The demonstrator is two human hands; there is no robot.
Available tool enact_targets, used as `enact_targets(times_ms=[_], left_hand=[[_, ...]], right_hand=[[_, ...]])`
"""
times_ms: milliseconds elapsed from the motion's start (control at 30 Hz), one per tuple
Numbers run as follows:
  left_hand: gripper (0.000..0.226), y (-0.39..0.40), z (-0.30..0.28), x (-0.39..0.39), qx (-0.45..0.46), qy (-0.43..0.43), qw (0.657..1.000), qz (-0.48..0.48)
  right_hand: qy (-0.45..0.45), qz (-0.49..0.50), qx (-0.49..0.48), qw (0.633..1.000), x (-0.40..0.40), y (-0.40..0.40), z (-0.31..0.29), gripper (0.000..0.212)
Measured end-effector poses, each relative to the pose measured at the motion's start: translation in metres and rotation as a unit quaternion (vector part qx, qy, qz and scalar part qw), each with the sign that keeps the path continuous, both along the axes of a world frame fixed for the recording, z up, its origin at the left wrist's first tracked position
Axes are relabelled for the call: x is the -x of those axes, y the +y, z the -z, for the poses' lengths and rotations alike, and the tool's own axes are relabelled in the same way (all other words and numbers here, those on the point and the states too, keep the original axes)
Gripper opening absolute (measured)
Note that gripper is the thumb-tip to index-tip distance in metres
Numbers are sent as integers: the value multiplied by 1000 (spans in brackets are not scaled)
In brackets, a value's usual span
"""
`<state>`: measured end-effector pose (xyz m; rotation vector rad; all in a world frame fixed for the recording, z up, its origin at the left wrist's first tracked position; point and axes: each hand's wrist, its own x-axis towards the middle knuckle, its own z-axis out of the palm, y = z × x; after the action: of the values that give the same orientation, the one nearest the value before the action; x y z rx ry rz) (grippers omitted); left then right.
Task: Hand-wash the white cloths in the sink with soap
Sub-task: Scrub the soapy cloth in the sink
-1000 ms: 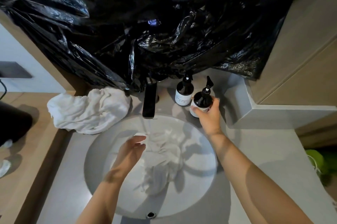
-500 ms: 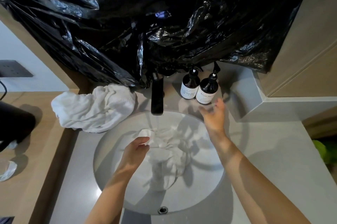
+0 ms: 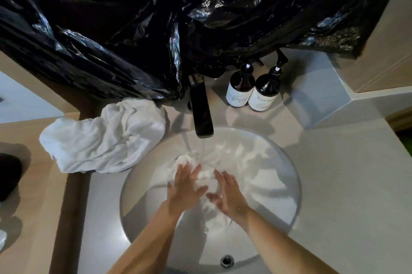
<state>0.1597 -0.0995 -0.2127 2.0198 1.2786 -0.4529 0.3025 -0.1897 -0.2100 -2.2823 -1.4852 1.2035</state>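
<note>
A wet white cloth (image 3: 243, 169) lies spread in the round sink (image 3: 287, 211), under water running from the black faucet (image 3: 201, 113). My left hand (image 3: 185, 189) presses flat on the bunched middle of the cloth with straight, spread fingers. My right hand (image 3: 229, 195) lies beside it on the same bunch, fingers straight and pointing away from me. A second white cloth (image 3: 104, 137), dry and crumpled, rests on the counter left of the sink. Two dark pump bottles of soap (image 3: 264, 93) stand behind the sink to the right.
Black plastic sheeting (image 3: 178, 17) hangs over the wall above the faucet. A grey counter (image 3: 345, 184) surrounds the sink, with a wooden ledge (image 3: 31, 206) to the left holding a dark object (image 3: 9, 175). A drain overflow (image 3: 227, 260) sits at the near rim.
My right hand left the soap bottle and came down into the sink onto the cloth. My left hand shifted onto the cloth's middle. The view moved closer to the sink.
</note>
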Motion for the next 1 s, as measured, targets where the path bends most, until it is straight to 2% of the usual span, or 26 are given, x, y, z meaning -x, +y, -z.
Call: enact_targets(times_ms=[33,67,100,167,267,300,367,467,567,700,767,867,933,1000], left_hand=[[96,-2,6,2,-12,3,1000,-1],[91,-4,8,1,-55,-6,998,-8],[77,-3,4,0,-93,-22,995,-21],[51,4,-8,-4,-102,-17,994,-23],[47,10,-21,-7,-88,36,995,23],[46,10,-24,-4,-50,17,999,4],[41,11,-39,2,57,-78,992,-79],[30,3,-76,4,143,-226,950,-158],[25,-3,-122,2,144,-325,915,-191],[28,-1,-167,4,119,-385,903,-151],[20,1,-177,8,124,-419,887,-146],[20,5,-175,15,67,-411,895,-162],[25,8,-159,20,-1,-402,896,-191],[30,9,-131,27,-116,-372,903,-178]], right_hand=[[-33,-17,-3,999,3,-2,11,96],[-52,-20,-1,998,5,-1,14,98],[-53,3,-2,999,6,0,16,87],[-44,40,-32,998,5,5,10,58],[12,71,-61,996,-4,8,-4,38],[51,102,-74,991,-7,6,-11,31],[157,190,-101,964,-6,1,-36,19],[225,265,-203,916,-4,-1,-78,22],[253,265,-291,884,-3,5,-127,20],[271,256,-359,856,-5,10,-183,22],[274,246,-369,854,-8,11,-195,26],[238,201,-369,876,-12,12,-195,32],[194,168,-359,897,-14,14,-183,33],[160,130,-336,919,-16,14,-160,34]])
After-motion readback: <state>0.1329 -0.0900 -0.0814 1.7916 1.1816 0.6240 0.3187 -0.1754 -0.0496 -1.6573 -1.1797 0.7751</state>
